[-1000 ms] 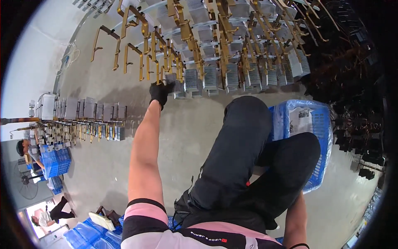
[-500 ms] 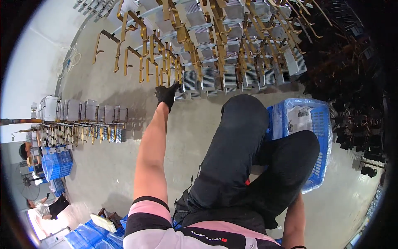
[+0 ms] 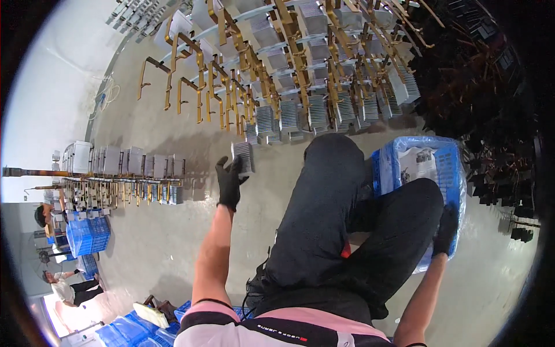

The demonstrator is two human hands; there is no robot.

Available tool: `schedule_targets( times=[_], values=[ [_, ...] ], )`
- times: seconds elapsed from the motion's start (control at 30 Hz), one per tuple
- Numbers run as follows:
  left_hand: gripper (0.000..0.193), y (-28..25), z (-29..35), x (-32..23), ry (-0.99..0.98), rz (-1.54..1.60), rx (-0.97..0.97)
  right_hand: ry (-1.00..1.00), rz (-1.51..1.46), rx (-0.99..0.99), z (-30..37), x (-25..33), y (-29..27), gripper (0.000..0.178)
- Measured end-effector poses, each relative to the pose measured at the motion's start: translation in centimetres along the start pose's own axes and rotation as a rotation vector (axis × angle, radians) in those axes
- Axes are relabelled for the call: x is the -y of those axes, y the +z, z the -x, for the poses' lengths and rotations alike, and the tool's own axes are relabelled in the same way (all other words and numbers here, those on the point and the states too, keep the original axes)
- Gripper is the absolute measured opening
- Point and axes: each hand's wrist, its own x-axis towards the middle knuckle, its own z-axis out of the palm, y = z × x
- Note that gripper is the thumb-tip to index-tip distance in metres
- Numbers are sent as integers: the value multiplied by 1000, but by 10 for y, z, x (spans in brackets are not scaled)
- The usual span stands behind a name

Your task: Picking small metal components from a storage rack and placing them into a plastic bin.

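Note:
My left hand (image 3: 229,184), in a black glove, is below the hanging rack. It grips a silver finned heat sink (image 3: 243,157) at its fingertips, apart from the rack, with one or more other fingers stretched away from it. Above it hang rows of brass-coloured hooks (image 3: 252,63), many bearing similar finned heat sinks (image 3: 317,110). My right hand (image 3: 446,230), also dark-gloved, is low by the right side of a blue plastic crate (image 3: 446,168), beside my knee. Its fingers blend into the dark and cannot be made out.
The crate has a clear plastic liner and a printed sheet (image 3: 417,163) inside. Another loaded rack (image 3: 124,165) stands at left, near stacked blue crates (image 3: 88,235). Dark hanging parts (image 3: 480,92) fill the right side. Other people (image 3: 69,287) are at far left.
My left hand has drawn back from the rack, toward me, with a heat sink now off the hooks. My right hand has come into view beside the crate.

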Motion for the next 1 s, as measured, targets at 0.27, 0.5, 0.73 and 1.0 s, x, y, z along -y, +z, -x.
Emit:
schedule_targets(
  times=[0.27,0.5,0.73,1.0],
  values=[
    [58,144,129,-112,591,-40,297,-386,270,35,-8,262,-74,37],
    [66,260,212,-149,1312,-584,580,61,-445,546,27,337,-7,59],
    [75,295,220,-147,1492,-728,803,57,-644,-167,-38,252,-58,67],
    [55,247,159,-131,1296,-1006,497,74,373,-2,-96,0,-17,69]
  ],
)
